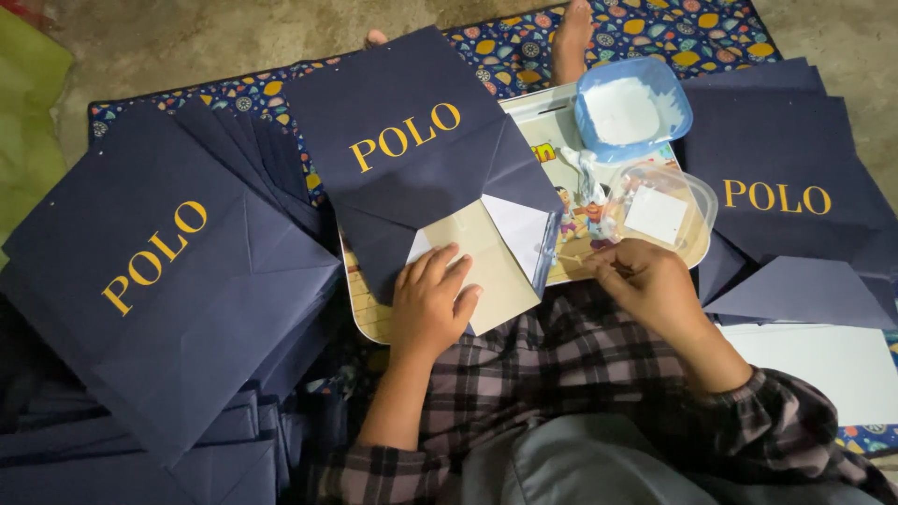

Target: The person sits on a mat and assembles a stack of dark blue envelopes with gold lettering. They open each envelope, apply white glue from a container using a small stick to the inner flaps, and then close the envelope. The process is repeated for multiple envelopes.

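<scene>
A dark navy paper bag, folded flat with gold lettering on its face, lies across the person's lap and over the near edge of a cartoon-printed tray, its bottom end turned toward the person with the flaps spread to show the pale tan inside. The left hand lies palm down on that opened bottom, fingers together and pressed flat on the tan flap, gripping nothing; the bag stretches up and away from under it. The right hand hovers just to the right of the bag's folded corner, over the tray's near edge, its fingers curled together around what looks like a thin stick; how firmly they pinch it cannot be told. Just beyond this hand sits a clear plastic container with a white square piece inside, and farther back a blue tub holding white paste rests on the tray. To the left, a large pile of the same navy bags fans out over a patterned mat; to the right lies a second stack of navy bags, with a white sheet near the right forearm. A bare foot shows at the top on the mat.
</scene>
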